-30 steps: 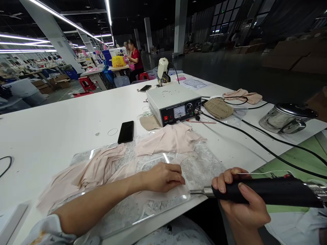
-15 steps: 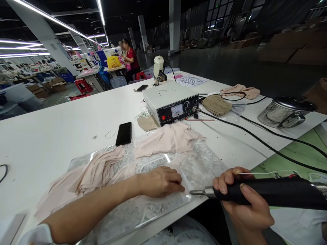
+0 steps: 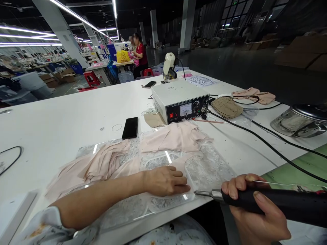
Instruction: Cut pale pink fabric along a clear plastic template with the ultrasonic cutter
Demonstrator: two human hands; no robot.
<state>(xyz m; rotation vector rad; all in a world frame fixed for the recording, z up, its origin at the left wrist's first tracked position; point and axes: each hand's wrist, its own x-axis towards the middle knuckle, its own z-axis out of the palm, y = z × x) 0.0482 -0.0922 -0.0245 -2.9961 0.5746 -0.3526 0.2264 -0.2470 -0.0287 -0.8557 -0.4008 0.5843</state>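
Observation:
My left hand (image 3: 166, 182) presses down on a thin pale pink fabric piece (image 3: 180, 162), fingers curled and close together, fingertips by its right edge. The fabric lies on a clear plastic sheet (image 3: 212, 168), partly hidden under my hand and forearm. In my right hand (image 3: 258, 207) is a black ultrasonic handpiece (image 3: 293, 204), gripped with fingers and thumb around its body. Its metal tip points left, just right of my left fingertips. Beyond my left hand lie a stack of pink fabric pieces (image 3: 102, 161) and another pink pile (image 3: 173, 137).
A generator box (image 3: 187, 112) with a dial and cables stands behind the fabric. Nearby are a black phone (image 3: 130, 128), brown card templates (image 3: 227, 107) and a glass mug (image 3: 298, 120). A black cable (image 3: 263, 139) crosses the right side. A person in red (image 3: 141, 52) sits farther back.
The camera view has shifted, so the table scene sits farther right in the picture. The tool tip is slightly farther from my left fingertips; both hands keep their hold.

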